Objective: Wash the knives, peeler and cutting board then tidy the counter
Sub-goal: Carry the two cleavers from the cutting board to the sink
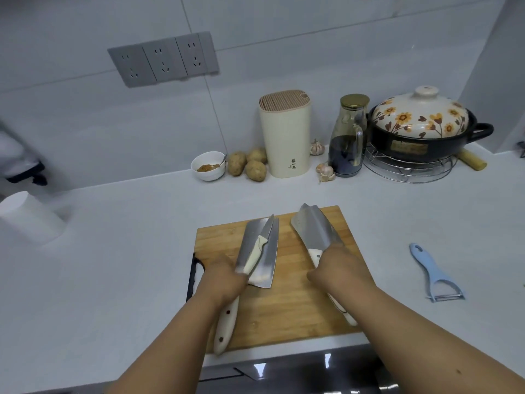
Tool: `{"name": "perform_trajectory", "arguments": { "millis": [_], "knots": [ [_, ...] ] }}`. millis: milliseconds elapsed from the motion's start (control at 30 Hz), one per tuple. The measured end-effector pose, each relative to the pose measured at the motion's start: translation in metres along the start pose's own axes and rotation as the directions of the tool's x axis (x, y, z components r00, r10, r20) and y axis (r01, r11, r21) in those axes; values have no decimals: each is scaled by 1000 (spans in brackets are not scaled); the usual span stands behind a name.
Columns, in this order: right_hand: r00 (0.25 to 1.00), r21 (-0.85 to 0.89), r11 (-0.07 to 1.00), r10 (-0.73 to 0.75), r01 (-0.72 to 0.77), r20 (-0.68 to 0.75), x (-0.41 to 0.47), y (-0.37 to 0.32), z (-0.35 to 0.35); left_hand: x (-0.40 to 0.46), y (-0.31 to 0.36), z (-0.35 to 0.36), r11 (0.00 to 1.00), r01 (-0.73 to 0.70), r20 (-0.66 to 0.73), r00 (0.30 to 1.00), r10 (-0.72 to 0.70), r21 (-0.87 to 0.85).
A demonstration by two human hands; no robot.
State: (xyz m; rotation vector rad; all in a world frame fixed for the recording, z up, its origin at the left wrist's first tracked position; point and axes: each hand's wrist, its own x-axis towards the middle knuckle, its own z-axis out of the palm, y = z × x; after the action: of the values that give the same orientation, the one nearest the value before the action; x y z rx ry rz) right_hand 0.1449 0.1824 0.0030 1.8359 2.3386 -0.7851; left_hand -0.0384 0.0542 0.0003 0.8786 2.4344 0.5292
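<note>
We see a honey-brown wooden cutting board (287, 305) on the white table (113, 251), steel-grey knives (315, 226) with cream handles, a pale blue peeler (431, 273), and a black pot (420, 143) whose cream lid (417, 115) bears orange-brown flowers.

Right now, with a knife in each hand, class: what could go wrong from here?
1. The small knife lies loose on the left cleaver, which the left hand grips; lifting could tip it off.
2. The right hand grips a second cleaver; the blades sit close and could clash.
3. The cutting board sits near the counter's front edge, so a nudge might push it off.
</note>
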Motion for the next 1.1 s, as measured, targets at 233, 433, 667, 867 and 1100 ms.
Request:
{"name": "perform_trajectory", "arguments": {
  "millis": [233, 433, 667, 867, 1100],
  "knots": [
    [997, -76, 996, 41, -36, 58, 7, 6, -1, 13, 15, 15, 964, -99, -80, 989, 122, 247],
    [983, -219, 976, 48, -9, 177, 5, 7, -11, -19, -11, 7, 938, -36, -154, 984, 94, 346],
    [980, -173, 983, -26, 61, 195, 3, 13, -13, -25, -22, 16, 966, 44, -82, 996, -23, 253],
    [960, 200, 980, -50, -7, 274, 3, 24, -20, -24, -20, 7, 973, -33, 30, 999, 27, 227],
    [957, 361, 932, -72, -35, 280, -20, 27, -26, -23, -22, 9, 994, 4, -57, 998, 2, 105]
  ]
}}
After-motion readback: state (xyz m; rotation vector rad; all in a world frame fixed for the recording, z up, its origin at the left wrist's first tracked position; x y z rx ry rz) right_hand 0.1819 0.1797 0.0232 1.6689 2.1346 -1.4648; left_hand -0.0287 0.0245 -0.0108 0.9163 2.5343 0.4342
